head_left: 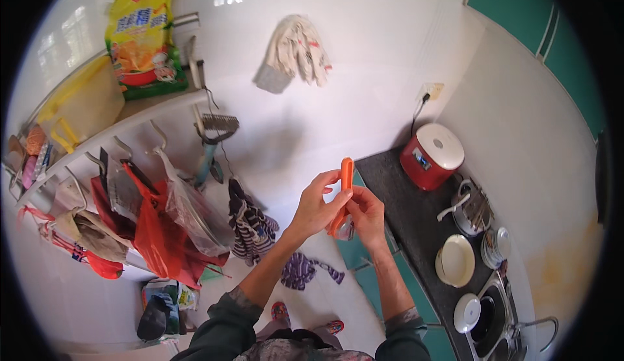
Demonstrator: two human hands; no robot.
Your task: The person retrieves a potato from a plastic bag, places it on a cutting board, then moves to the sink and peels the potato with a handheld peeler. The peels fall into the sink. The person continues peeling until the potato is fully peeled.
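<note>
Both hands meet at frame centre on one orange peeler (344,192), held upright above the floor, clear of the black counter (416,231) at 3 o'clock.

Left hand (318,205): fingers curled around the peeler's upper handle, thumb toward the top end — a firm wrap, not a pinch.

Right hand (367,215): fingers closed on the lower end, where a small pale or metallic part (344,230) shows. Whether this is the blade head or a separate item cannot be told.

Step in hand, as judged: the tool is being gripped and adjusted or inspected at its lower end — no food item is in contact with it.

Next move, as judged: it calls for one hand to take the full grip while the other releases slowly, keeping fingertips off any edge at the lower end.

Surroundings:
- Red rice cooker (432,156) at 2 o'clock, at the far end of the counter.
- White bowl (455,260) at 4 o'clock, on the counter.
- Red bag (156,231) at 9 o'clock, hanging from hooks.
- Striped cloth (250,221) just left of the left forearm.
</note>
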